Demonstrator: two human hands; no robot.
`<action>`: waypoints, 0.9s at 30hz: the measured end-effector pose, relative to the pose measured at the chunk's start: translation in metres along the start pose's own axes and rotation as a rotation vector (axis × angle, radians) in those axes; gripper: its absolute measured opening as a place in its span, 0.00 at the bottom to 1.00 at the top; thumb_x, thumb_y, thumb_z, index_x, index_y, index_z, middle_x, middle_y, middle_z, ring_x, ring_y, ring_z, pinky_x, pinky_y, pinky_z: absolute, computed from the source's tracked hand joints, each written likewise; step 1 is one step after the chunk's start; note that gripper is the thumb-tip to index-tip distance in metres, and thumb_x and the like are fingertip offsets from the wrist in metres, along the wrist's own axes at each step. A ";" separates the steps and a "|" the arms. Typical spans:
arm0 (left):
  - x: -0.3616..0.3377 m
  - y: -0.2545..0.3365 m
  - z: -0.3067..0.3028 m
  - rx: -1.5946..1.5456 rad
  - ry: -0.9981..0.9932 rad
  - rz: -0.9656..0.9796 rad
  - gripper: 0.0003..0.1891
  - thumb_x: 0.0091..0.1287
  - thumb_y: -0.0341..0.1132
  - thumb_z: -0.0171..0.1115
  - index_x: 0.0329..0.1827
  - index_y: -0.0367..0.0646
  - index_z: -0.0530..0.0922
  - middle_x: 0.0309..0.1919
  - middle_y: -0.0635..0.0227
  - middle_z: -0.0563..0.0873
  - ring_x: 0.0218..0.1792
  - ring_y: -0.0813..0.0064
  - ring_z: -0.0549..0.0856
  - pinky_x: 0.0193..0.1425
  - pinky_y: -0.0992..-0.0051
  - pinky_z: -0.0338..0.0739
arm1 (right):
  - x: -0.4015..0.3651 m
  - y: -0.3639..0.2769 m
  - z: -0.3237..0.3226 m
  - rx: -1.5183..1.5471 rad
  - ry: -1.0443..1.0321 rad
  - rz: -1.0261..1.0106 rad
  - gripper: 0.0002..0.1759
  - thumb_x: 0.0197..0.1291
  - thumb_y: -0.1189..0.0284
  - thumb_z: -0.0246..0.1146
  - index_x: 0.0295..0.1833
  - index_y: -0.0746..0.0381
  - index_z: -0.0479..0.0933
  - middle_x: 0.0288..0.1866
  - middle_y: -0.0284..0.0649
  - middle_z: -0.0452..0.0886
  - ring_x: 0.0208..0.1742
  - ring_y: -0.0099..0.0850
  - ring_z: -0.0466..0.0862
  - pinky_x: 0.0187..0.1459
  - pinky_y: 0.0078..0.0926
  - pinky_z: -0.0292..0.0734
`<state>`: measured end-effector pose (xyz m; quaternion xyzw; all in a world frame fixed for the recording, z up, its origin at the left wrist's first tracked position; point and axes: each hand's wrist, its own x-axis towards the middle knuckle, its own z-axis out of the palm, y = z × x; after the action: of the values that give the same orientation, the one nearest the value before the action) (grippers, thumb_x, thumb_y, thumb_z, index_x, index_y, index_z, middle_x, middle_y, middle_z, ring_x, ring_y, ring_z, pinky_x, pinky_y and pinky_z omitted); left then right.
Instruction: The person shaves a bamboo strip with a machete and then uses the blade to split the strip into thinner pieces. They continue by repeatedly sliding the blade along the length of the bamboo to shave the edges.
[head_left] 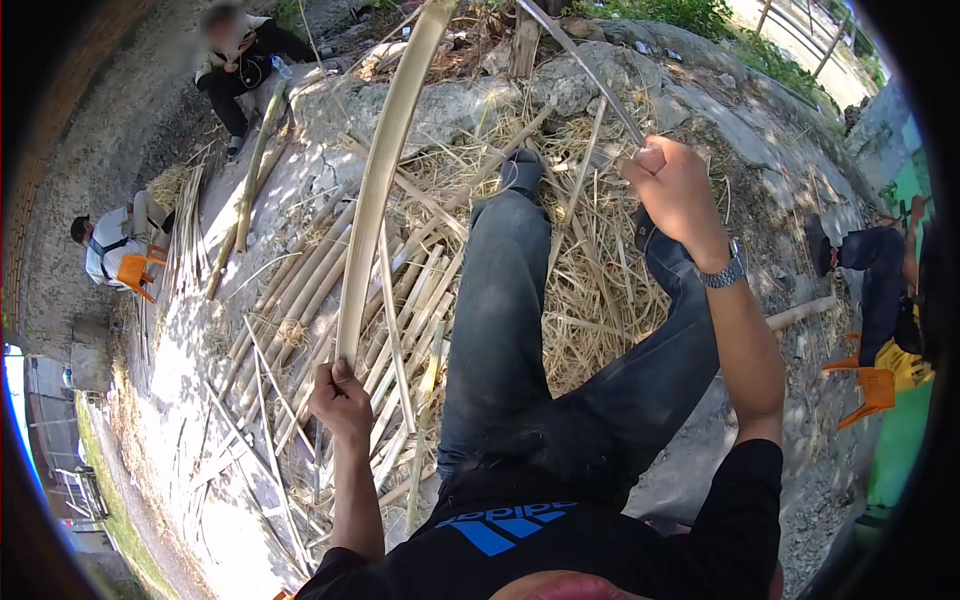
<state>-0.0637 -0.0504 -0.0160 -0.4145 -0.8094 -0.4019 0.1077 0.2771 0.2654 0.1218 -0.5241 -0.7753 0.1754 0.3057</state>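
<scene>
Forward, long pale strip point(375, 190), near end in left hand point(342, 402)

Bright daylight bleaches the pale, dusty grey ground point(230, 530) below your left fingers point(344, 372); dappled shadows mottle it above them. Well outward from your right fingers point(652, 160), fisheye distortion curves everything toward black edges.

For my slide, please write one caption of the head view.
Left hand holding a split bamboo strip, right hand gripping a long blade.
</scene>
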 end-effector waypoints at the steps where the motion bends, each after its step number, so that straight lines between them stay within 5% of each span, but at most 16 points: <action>1: 0.001 -0.003 0.001 -0.011 0.019 0.020 0.15 0.79 0.35 0.60 0.31 0.38 0.78 0.14 0.60 0.78 0.15 0.68 0.78 0.20 0.68 0.66 | -0.003 0.000 0.001 -0.001 -0.003 -0.002 0.13 0.60 0.68 0.69 0.34 0.68 0.78 0.25 0.47 0.81 0.28 0.46 0.82 0.36 0.40 0.77; 6: 0.012 -0.023 0.005 0.030 0.146 0.154 0.13 0.80 0.35 0.59 0.33 0.40 0.79 0.18 0.59 0.81 0.16 0.62 0.82 0.21 0.67 0.70 | -0.018 0.001 0.000 0.057 0.169 -0.123 0.21 0.64 0.60 0.73 0.34 0.68 0.76 0.24 0.42 0.78 0.26 0.37 0.79 0.36 0.37 0.75; 13: 0.027 -0.052 -0.008 0.225 0.181 0.274 0.10 0.76 0.36 0.65 0.35 0.44 0.81 0.19 0.64 0.84 0.19 0.62 0.83 0.23 0.64 0.73 | -0.014 0.026 -0.008 -0.050 0.283 -0.019 0.25 0.65 0.56 0.73 0.35 0.68 0.75 0.23 0.41 0.76 0.25 0.31 0.77 0.31 0.35 0.72; 18: 0.033 -0.065 -0.011 0.391 0.116 0.366 0.08 0.73 0.34 0.69 0.35 0.44 0.81 0.19 0.65 0.83 0.19 0.63 0.83 0.24 0.65 0.73 | -0.047 0.010 -0.028 0.043 0.223 -0.013 0.29 0.67 0.51 0.71 0.29 0.66 0.73 0.19 0.37 0.66 0.22 0.28 0.66 0.27 0.30 0.64; 20: 0.033 -0.059 -0.012 0.420 0.080 0.356 0.08 0.72 0.33 0.70 0.35 0.45 0.81 0.19 0.66 0.83 0.19 0.64 0.82 0.24 0.65 0.73 | -0.058 0.005 -0.042 -0.044 -0.021 -0.063 0.30 0.68 0.50 0.69 0.28 0.65 0.73 0.18 0.35 0.65 0.22 0.27 0.65 0.26 0.31 0.63; 25: 0.032 -0.053 -0.007 0.414 0.060 0.417 0.07 0.71 0.32 0.70 0.35 0.45 0.81 0.20 0.68 0.83 0.20 0.66 0.82 0.27 0.65 0.74 | -0.074 -0.028 -0.045 -0.294 -0.213 -0.098 0.29 0.67 0.48 0.68 0.27 0.62 0.73 0.17 0.42 0.76 0.22 0.47 0.81 0.27 0.41 0.73; 27: 0.031 -0.049 -0.005 0.404 0.047 0.427 0.07 0.72 0.32 0.69 0.35 0.45 0.81 0.21 0.68 0.84 0.20 0.66 0.82 0.27 0.65 0.74 | -0.073 -0.026 -0.034 -0.317 -0.234 -0.114 0.28 0.68 0.48 0.68 0.28 0.61 0.73 0.18 0.43 0.77 0.22 0.46 0.81 0.27 0.41 0.74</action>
<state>-0.1212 -0.0530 -0.0246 -0.5362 -0.7648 -0.2101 0.2889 0.3004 0.1861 0.1417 -0.4969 -0.8518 0.0934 0.1369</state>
